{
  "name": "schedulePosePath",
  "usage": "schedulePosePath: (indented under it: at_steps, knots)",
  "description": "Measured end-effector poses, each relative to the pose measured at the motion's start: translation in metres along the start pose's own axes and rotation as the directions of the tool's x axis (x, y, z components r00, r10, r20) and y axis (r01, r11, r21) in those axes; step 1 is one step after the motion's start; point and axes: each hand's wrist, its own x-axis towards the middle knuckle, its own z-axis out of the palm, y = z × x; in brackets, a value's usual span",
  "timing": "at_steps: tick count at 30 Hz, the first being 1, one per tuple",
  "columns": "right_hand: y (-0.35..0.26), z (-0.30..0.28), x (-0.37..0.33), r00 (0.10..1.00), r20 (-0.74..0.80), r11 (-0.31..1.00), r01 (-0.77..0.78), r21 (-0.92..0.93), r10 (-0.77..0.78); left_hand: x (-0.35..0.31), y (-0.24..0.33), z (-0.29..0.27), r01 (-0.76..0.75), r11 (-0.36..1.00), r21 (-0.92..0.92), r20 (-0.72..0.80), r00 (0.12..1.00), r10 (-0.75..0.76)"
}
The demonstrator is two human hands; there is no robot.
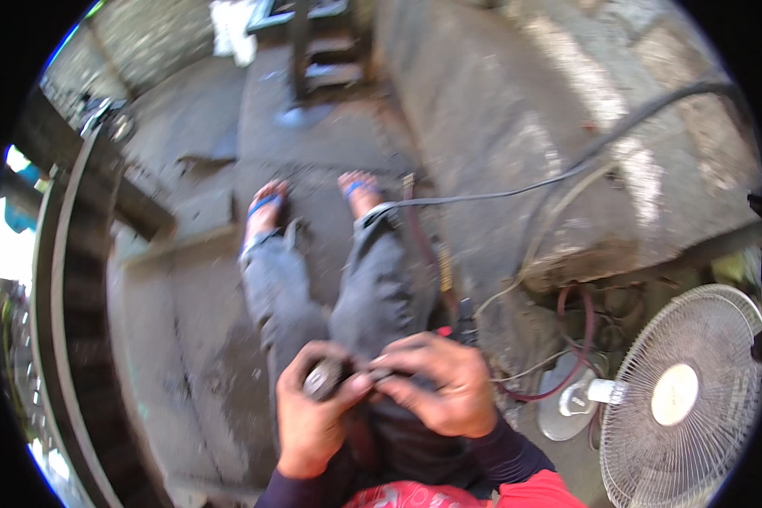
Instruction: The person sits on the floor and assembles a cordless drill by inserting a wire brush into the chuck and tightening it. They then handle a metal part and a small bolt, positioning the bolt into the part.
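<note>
Both hands are held close together in front of my lap. My left hand is wrapped round a stubby dark metal piece, whose round greyish end faces up between thumb and fingers. My right hand pinches a small dark piece between thumb and fingertips, right beside the left thumb. Blur hides what kind of parts these are, and I cannot tell whether they are joined.
A standing fan is close on my right. A dark cable runs from near my feet toward the upper right, and a red hose loops by the fan's base. Metal beams rise at left; a frame stands ahead.
</note>
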Motion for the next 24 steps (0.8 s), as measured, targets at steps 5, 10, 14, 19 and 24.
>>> schedulePosePath:
  at_steps: [5, 10, 14, 19, 24]
  knots:
    - [0.004, 0.015, -0.009, 0.979, -0.056, 0.952, -0.178, 0.250, 0.198, 0.003, 0.002, 0.005, 0.000, 0.996, -0.089, -0.015, 1.000, -0.001]
    - [0.008, 0.018, -0.009, 0.932, 0.002, 0.684, -0.269, 0.678, 0.364, 0.008, 0.003, 0.000, 0.066, 0.959, -0.277, 0.039, 0.998, -0.057]
    - [0.012, 0.019, -0.010, 0.921, 0.071, 0.558, -0.292, 0.777, 0.383, 0.009, 0.005, -0.007, 0.166, 0.917, -0.362, 0.102, 0.985, -0.138]
    - [0.009, 0.027, -0.009, 0.964, 0.009, 0.723, -0.205, 0.660, 0.265, 0.007, 0.008, -0.010, 0.225, 0.887, -0.403, 0.104, 0.974, -0.200]
    - [-0.002, 0.035, -0.009, 0.949, 0.038, 0.741, -0.268, 0.616, 0.312, 0.004, 0.007, -0.008, 0.131, 0.938, -0.320, 0.052, 0.991, -0.121]
